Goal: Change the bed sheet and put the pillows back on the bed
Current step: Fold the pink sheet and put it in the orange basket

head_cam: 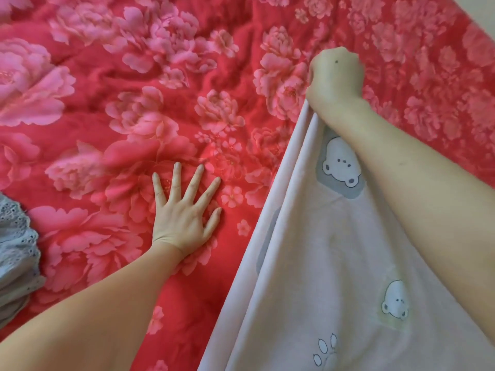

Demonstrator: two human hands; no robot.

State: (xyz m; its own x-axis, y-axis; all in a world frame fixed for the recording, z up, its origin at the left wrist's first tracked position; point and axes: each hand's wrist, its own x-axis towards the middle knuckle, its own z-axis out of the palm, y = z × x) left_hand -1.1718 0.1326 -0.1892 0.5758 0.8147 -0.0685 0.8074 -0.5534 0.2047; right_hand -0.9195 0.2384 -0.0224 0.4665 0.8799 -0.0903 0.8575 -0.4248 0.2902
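A red quilted cover with pink flowers (134, 84) fills most of the view and lies spread over the bed. My left hand (184, 218) rests flat on it with the fingers straight and spread. My right hand (334, 76) is curled into a fist and grips the folded edge of a pale pink sheet printed with white bears and paw marks (334, 263). The sheet hangs taut from that fist and fans out downward toward the lower right, over the red cover. No pillow is in view.
Grey eyelet-lace fabric (16, 250) lies bunched at the left edge, on the red cover. A pale strip of wall or floor (484, 12) shows at the top right corner, past the bed's edge.
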